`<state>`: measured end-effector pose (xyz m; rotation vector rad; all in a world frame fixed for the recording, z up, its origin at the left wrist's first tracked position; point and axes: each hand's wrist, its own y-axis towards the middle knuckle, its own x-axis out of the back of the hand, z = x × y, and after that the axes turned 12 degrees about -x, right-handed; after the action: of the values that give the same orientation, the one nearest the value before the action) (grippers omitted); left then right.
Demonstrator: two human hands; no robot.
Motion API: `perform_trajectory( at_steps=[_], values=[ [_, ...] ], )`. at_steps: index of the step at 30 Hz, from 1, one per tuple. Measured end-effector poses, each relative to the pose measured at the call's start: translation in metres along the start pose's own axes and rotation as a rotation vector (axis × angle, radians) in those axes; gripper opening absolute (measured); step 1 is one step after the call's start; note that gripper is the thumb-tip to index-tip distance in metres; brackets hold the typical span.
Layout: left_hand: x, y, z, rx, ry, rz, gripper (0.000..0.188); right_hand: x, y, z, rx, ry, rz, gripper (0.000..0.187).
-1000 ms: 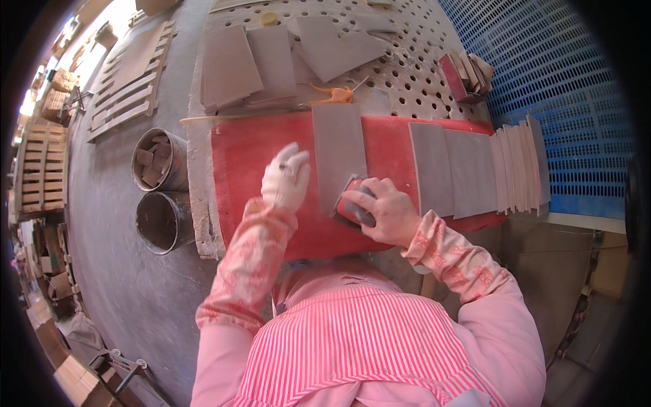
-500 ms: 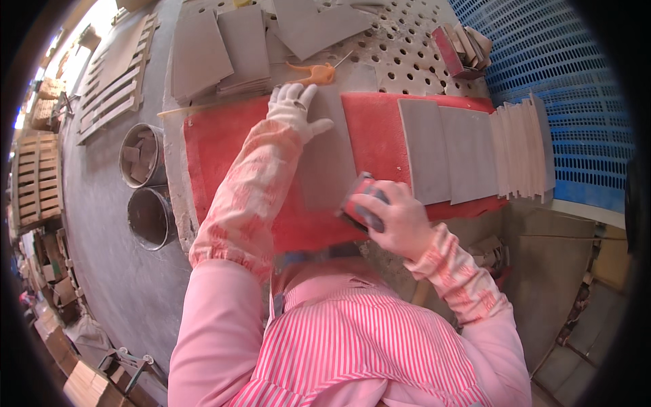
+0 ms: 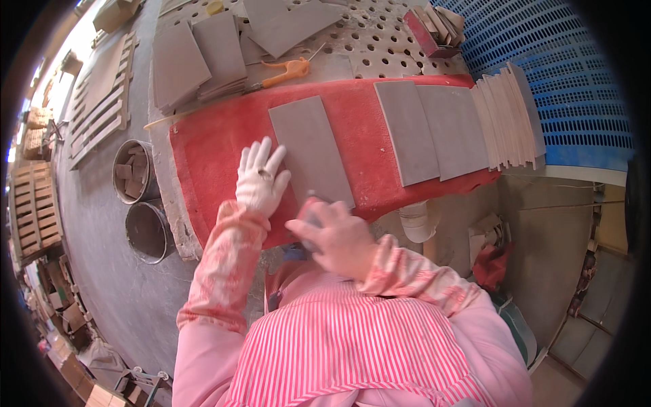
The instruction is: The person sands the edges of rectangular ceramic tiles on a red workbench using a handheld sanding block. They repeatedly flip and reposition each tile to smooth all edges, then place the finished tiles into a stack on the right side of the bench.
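A flat grey rectangular panel [image 3: 312,150] lies slightly slanted on a red cloth [image 3: 203,149] in front of me. My left hand [image 3: 260,180], in a white glove, rests with fingers spread at the panel's left edge. Bare and closed, my right hand [image 3: 336,237] grips a red and dark grey sanding block [image 3: 310,216] at the panel's near end. Motion blurs the block, and my fingers partly cover it. Beyond the cloth lies an orange air blow gun [image 3: 288,71] with a thin metal nozzle.
More grey panels [image 3: 407,132] overlap on the cloth's right, beside a row standing on edge [image 3: 505,119]. Panel stacks [image 3: 180,64] lie at the far left of the perforated bench [image 3: 373,47]. A blue slatted crate [image 3: 563,81] stands right; two buckets [image 3: 148,234] stand left.
My left hand has come off the panel's far end, nearer to me and left. My right hand has moved left with the sanding block. The view has shifted slightly.
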<state>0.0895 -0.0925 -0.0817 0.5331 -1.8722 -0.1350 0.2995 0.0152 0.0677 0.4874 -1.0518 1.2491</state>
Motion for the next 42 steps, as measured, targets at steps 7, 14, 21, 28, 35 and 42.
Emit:
perform_trajectory(
  at_steps=[7, 14, 21, 28, 35, 42],
  values=[
    [0.004, -0.02, -0.038, 0.058, 0.036, 0.114, 0.084, 0.034, 0.023, -0.075, -0.167, -0.107, -0.316, 0.063],
    [0.011, -0.012, -0.057, 0.169, -0.013, 0.265, 0.099, 0.032, -0.014, -0.065, -0.252, -0.176, -0.051, 0.061],
    [0.011, -0.01, -0.058, 0.198, -0.011, 0.245, 0.098, 0.039, 0.141, -0.084, -0.177, -0.172, -0.316, 0.051],
    [0.008, -0.015, -0.057, 0.177, -0.013, 0.189, 0.096, 0.04, 0.182, -0.061, -0.163, -0.145, -0.343, 0.047],
    [0.009, -0.014, -0.055, 0.188, -0.015, 0.229, 0.095, 0.035, 0.001, -0.062, -0.168, -0.185, -0.181, 0.058],
    [0.01, -0.013, -0.054, 0.174, -0.003, 0.257, 0.093, 0.029, 0.002, -0.067, -0.185, -0.157, -0.313, 0.059]
  ],
)
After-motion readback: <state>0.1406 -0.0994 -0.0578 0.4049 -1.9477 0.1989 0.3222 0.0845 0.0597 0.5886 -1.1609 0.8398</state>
